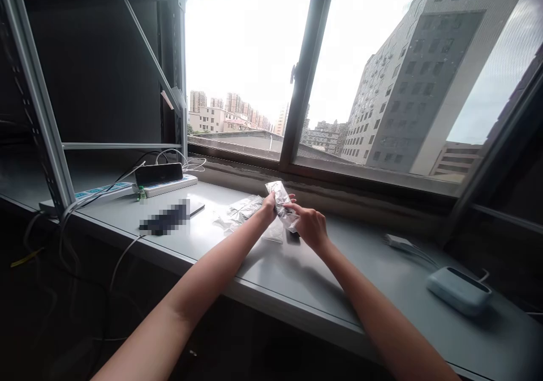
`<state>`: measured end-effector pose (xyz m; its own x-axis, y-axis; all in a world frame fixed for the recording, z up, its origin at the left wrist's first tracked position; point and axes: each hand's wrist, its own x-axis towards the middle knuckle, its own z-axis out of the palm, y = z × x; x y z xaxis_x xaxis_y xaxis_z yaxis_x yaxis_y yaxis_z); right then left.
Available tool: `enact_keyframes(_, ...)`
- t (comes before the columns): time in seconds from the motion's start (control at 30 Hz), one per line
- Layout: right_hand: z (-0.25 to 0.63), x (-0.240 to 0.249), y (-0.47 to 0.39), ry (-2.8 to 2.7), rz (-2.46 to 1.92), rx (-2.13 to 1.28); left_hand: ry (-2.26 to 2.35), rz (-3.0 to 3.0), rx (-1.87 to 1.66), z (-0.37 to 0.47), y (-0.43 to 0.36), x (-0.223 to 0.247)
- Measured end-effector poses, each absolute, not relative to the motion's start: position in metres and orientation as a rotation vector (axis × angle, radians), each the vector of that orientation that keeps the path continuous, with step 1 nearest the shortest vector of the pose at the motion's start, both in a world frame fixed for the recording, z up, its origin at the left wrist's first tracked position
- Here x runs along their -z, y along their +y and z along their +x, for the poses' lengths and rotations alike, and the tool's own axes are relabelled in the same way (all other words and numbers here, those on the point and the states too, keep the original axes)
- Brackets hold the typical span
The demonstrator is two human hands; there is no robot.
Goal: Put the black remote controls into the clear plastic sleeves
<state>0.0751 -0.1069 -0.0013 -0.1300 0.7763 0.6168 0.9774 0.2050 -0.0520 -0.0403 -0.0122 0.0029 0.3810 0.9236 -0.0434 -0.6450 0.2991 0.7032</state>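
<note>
A small crinkled clear plastic bag is held up above the table in front of the window; its contents are too small to make out. My left hand is closed around its left side, thumb on top. From the right, my right hand reaches its lower part, with the index finger stretched onto the plastic and the other fingers curled. Several more clear plastic bags lie on the table just left of and below my hands. A small dark flat object sits beneath the held bag.
The grey table runs along the window. On its left are a partly blurred dark item, a black box-shaped device, power strips and cables. A light-blue device and white plug lie right. A metal shelf post stands left.
</note>
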Motion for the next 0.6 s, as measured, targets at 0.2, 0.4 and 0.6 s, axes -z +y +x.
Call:
enact_keyframes(0.2, 0.074, 0.006, -0.103, -1.894, -1.659, 0.500, 0.472, 0.745, -1.065, -0.038, -0.019, -0.009)
enact_keyframes(0.4, 0.076, 0.013, -0.099, -2.105, -1.513, 0.502, 0.642, 0.756, -1.096, -0.042, 0.001, 0.000)
enact_keyframes(0.6, 0.071, 0.013, -0.105, -2.347, -1.377, 0.422, 0.975, 0.652, -1.242, -0.065, 0.026, 0.010)
